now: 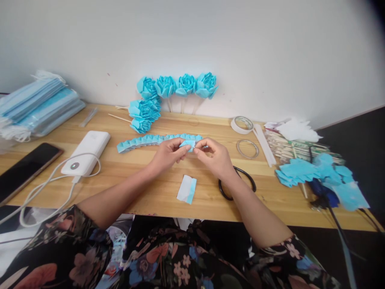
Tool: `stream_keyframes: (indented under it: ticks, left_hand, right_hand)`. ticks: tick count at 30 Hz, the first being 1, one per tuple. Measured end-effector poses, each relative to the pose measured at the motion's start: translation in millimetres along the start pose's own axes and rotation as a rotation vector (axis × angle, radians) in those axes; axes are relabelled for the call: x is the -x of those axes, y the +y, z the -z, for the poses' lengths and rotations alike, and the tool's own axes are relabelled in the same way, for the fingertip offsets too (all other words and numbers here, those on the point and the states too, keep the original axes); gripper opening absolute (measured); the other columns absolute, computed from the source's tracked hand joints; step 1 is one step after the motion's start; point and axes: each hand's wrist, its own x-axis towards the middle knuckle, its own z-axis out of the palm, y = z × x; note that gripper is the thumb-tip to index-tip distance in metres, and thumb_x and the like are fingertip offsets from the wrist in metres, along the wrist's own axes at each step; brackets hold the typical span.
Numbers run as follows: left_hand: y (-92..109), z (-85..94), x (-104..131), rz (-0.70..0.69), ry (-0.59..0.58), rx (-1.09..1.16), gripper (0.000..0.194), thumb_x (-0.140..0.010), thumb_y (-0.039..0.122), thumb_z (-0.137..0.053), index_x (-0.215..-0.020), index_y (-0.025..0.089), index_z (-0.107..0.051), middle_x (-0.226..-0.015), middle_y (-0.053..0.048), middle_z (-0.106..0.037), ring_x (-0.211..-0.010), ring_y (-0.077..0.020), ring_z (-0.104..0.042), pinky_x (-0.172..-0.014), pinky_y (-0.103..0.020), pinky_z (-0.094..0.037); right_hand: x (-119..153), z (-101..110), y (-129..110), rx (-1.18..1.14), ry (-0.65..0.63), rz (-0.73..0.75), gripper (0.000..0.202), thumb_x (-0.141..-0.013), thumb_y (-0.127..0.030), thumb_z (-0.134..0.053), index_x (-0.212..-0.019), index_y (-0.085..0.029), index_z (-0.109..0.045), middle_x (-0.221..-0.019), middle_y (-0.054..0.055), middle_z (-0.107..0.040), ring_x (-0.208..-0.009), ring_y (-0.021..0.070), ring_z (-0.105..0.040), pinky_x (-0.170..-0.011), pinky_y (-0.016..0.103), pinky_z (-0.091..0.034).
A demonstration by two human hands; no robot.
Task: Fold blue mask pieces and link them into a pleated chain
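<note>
Between my two hands is a small folded piece of blue paper-like material [188, 143]. My left hand [170, 154] pinches its left side, thumb on top. With thumb and forefinger together, my right hand [213, 155] grips its right edge. Just behind my hands runs a curved row of folded blue pieces [144, 140], partly hidden by my fingers. A flat white-and-blue piece [187, 189] lies on the table in front of them. Under my right wrist sits a black-handled tool [252, 184], its other end hidden.
Several blue flowers on sticks [186, 85] lean on the wall. To the left are face masks [39, 106], a phone [28, 170] and a cabled power bank [87, 154]. Tape rolls [242, 125], sticks [288, 146] and blue scraps [300, 170] lie right.
</note>
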Motion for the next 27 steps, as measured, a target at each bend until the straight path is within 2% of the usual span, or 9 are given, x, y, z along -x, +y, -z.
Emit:
stream_keyframes:
  ticks: [4,8,12,15,27]
  left_hand:
    - [-3,0.2,-1,-0.002,0.001,-0.002,0.027,-0.085,0.041,-0.062,-0.074,0.017,-0.057,-0.058,0.003,-0.055,-0.047,-0.0076,-0.048,-0.048,-0.021,-0.039]
    - [-4,-0.3,-1,0.002,0.002,-0.006,0.027,-0.085,0.040,-0.062,-0.074,0.017,-0.057,-0.058,0.003,-0.056,-0.047,-0.0076,-0.048,-0.047,-0.020,-0.040]
    - [-2,-0.4,-1,-0.003,-0.002,-0.012,0.027,-0.086,0.040,-0.062,-0.074,0.017,-0.057,-0.058,0.003,-0.055,-0.048,-0.0076,-0.049,-0.047,-0.020,-0.040]
    - [-2,-0.2,0,-0.006,-0.003,-0.017,0.026,-0.086,0.040,-0.061,-0.075,0.017,-0.058,-0.058,0.003,-0.055,-0.048,-0.0077,-0.049,-0.047,-0.020,-0.040]
    - [2,-2.3,1,-0.014,0.004,-0.101,0.028,-0.086,0.039,-0.057,-0.068,0.018,-0.052,-0.055,0.004,-0.053,-0.047,-0.0077,-0.049,-0.046,-0.020,-0.038]
  right_hand:
    - [0,-2,3,-0.115,-0.027,-0.129,0.009,-0.080,-0.027,-0.064,-0.075,-0.021,-0.060,-0.074,-0.001,-0.065,-0.068,0.0126,-0.059,-0.066,0.027,-0.048]
    - [-1,-5,9,-0.271,-0.044,-0.191,0.013,-0.078,-0.031,-0.067,-0.078,-0.021,-0.059,-0.075,-0.002,-0.063,-0.070,0.0122,-0.058,-0.067,0.028,-0.046]
    - [-1,-6,12,-0.420,-0.088,-0.239,0.027,-0.078,-0.031,-0.069,-0.102,-0.022,-0.061,-0.079,-0.003,-0.064,-0.073,0.0122,-0.059,-0.070,0.028,-0.046]
    - [-1,-6,12,-0.415,-0.101,-0.230,0.035,-0.078,-0.031,-0.068,-0.112,-0.022,-0.062,-0.079,-0.003,-0.063,-0.073,0.0118,-0.059,-0.071,0.029,-0.045]
    - [0,-7,7,-0.366,-0.106,-0.222,0.039,-0.079,-0.029,-0.066,-0.116,-0.022,-0.059,-0.077,-0.004,-0.060,-0.072,0.0125,-0.057,-0.070,0.030,-0.045]
